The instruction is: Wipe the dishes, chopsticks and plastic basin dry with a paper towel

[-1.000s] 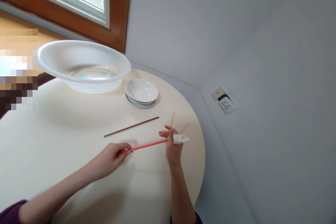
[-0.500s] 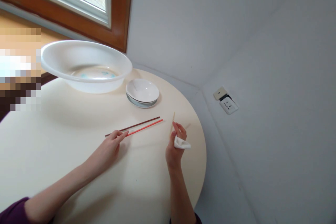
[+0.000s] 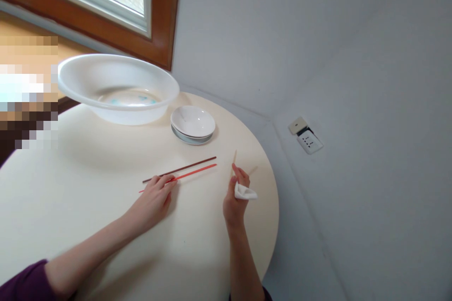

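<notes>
- Left hand (image 3: pixel 158 194), palm down, fingers bent over the red stick (image 3: pixel 197 170); thumb hidden, so I cannot tell whether it is pinched or merely covered.
- Red stick: at the middle of the table (image 3: pixel 197 254), longer part pointing right from the fingers, thin tip showing past the hand's other side.
- Brown stick (image 3: pixel 187 167): on the table, just beyond the red one, roughly parallel.
- Right hand (image 3: pixel 237 200), curled closed around a white cloth (image 3: pixel 245 192), a fold poking out.
- Pale stick (image 3: pixel 235 155): just past those fingers; whether held, I cannot tell.
- Bowls (image 3: pixel 193 122), stacked, white uppermost, beyond the sticks.
- Basin (image 3: pixel 127 115), large, whitish, left of the bowls.
- Socket (image 3: pixel 310 142), on the wall.
</notes>
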`<state>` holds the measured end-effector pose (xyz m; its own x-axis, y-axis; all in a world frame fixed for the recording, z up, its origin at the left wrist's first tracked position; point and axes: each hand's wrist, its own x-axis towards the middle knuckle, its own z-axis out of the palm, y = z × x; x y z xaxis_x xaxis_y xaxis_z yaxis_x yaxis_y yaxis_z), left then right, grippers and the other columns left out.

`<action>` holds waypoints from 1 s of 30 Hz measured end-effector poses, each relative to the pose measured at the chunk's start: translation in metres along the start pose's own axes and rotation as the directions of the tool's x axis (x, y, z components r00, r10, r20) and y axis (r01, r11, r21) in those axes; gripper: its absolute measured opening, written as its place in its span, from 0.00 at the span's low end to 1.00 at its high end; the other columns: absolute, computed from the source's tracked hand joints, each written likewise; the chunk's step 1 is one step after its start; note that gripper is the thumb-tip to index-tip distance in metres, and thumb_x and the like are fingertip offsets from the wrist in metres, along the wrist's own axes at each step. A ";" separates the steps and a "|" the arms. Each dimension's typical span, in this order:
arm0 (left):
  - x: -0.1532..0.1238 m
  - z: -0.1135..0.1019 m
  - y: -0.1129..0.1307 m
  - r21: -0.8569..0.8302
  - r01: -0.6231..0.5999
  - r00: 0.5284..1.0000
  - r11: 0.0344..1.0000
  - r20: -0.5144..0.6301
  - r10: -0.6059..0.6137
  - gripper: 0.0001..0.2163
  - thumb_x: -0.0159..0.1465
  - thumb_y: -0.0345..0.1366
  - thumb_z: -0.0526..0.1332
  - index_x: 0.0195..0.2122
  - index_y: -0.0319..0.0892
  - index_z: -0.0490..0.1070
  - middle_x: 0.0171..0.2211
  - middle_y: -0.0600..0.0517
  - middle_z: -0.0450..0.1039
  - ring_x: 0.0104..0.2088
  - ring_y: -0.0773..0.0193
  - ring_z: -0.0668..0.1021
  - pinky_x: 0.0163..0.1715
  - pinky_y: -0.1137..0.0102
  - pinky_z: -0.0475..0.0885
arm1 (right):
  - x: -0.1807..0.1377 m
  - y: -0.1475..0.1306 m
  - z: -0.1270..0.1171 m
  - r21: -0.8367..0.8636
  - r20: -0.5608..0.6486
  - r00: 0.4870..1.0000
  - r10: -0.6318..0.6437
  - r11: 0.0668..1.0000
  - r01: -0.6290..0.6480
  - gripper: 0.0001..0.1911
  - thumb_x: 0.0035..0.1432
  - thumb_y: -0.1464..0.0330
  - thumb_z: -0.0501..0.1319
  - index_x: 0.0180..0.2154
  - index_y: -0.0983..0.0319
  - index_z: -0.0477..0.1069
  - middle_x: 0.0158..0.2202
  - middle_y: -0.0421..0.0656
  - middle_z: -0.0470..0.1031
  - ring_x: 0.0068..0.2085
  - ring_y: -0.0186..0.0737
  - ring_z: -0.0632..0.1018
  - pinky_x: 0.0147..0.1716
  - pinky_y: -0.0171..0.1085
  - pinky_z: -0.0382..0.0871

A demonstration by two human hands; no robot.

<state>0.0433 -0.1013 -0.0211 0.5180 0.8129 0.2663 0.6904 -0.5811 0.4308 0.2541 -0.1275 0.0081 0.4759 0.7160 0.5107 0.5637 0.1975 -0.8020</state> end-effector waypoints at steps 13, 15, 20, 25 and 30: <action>0.006 0.011 0.011 0.193 0.016 0.998 0.981 0.053 -0.027 0.17 0.60 0.25 0.47 0.45 0.34 0.70 0.55 0.41 0.65 0.48 0.47 0.67 0.45 0.54 0.61 | -0.001 0.000 0.001 0.014 0.038 0.999 0.001 1.000 -0.002 0.19 0.62 0.60 0.48 0.49 0.61 0.68 0.46 0.49 0.66 0.49 0.42 0.67 0.51 0.46 0.59; 0.006 0.012 0.011 0.212 0.026 0.999 0.977 0.026 -0.032 0.17 0.60 0.26 0.47 0.46 0.35 0.70 0.56 0.42 0.65 0.48 0.46 0.67 0.44 0.53 0.60 | -0.001 0.001 0.001 -0.001 0.040 0.999 -0.006 1.000 0.006 0.19 0.62 0.60 0.48 0.49 0.61 0.68 0.46 0.49 0.67 0.49 0.42 0.67 0.51 0.46 0.59; 0.006 0.016 0.009 0.175 0.016 0.997 0.984 -0.078 -0.003 0.17 0.60 0.27 0.49 0.48 0.37 0.69 0.55 0.43 0.66 0.48 0.45 0.67 0.44 0.51 0.59 | -0.001 0.002 0.003 -0.003 0.072 0.997 0.010 1.000 -0.009 0.20 0.61 0.59 0.49 0.48 0.61 0.69 0.46 0.48 0.66 0.49 0.43 0.67 0.52 0.47 0.58; 0.009 0.008 0.011 -0.131 -0.072 0.983 0.989 -0.174 0.049 0.13 0.63 0.32 0.49 0.44 0.41 0.70 0.49 0.43 0.72 0.46 0.54 0.71 0.45 0.58 0.65 | -0.008 0.001 0.008 0.184 0.303 0.942 0.142 0.962 -0.204 0.25 0.60 0.54 0.50 0.55 0.56 0.61 0.55 0.47 0.61 0.55 0.43 0.63 0.54 0.45 0.57; 0.009 -0.002 0.020 -0.487 -0.068 0.995 0.871 -0.102 0.020 0.10 0.62 0.37 0.53 0.40 0.41 0.70 0.41 0.46 0.74 0.42 0.60 0.74 0.43 0.66 0.69 | -0.022 -0.007 0.016 0.295 0.606 0.782 0.147 0.871 -0.393 0.28 0.60 0.51 0.47 0.60 0.52 0.53 0.60 0.44 0.58 0.60 0.43 0.58 0.57 0.44 0.53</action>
<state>0.0610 -0.1054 -0.0088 0.4776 0.8006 0.3618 0.3201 -0.5421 0.7770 0.2292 -0.1341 -0.0020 0.0455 0.9946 0.0936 0.1048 0.0884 -0.9906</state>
